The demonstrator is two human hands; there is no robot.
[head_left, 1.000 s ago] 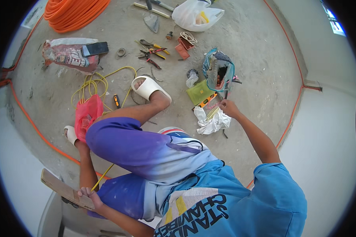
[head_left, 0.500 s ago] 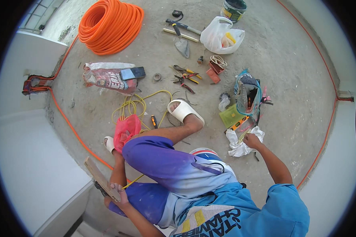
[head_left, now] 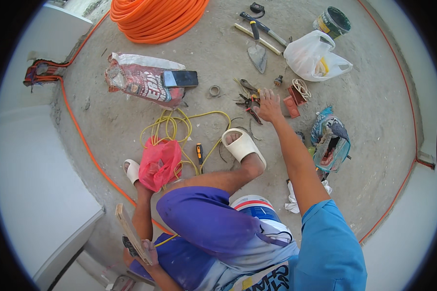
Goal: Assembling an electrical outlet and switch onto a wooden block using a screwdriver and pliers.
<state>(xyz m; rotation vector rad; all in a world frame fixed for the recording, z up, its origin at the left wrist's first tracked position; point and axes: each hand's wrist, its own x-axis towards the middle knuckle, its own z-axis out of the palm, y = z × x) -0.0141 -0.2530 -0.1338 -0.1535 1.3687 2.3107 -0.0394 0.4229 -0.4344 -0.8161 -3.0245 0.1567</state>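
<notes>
My left hand (head_left: 151, 252) is closed round the lower end of a flat wooden board (head_left: 130, 228). A black fitting (head_left: 129, 246) sits against the board's far side, too partly hidden to name. Beside this hand a yellow cable (head_left: 167, 240) runs over my leg. My right hand (head_left: 268, 104) is stretched out low over the floor with its fingers apart. Under and beside its fingers lie pliers with yellow handles (head_left: 248, 85) and a red-and-black wire stripper (head_left: 250, 107); whether the fingers touch them I cannot tell.
Near my right hand are a red electrical box (head_left: 292, 107), a black plug (head_left: 278, 81) and a tool bag (head_left: 331, 140). Farther off lie a trowel (head_left: 258, 56), a hammer (head_left: 267, 30) and a white plastic bag (head_left: 315, 58). A phone (head_left: 180, 78) rests on a cement sack (head_left: 145, 82).
My right hand has left the white cloth by the tool bag and reached forward and left to the pliers, its fingers now spread. My left hand still holds the board. The view has shifted.
</notes>
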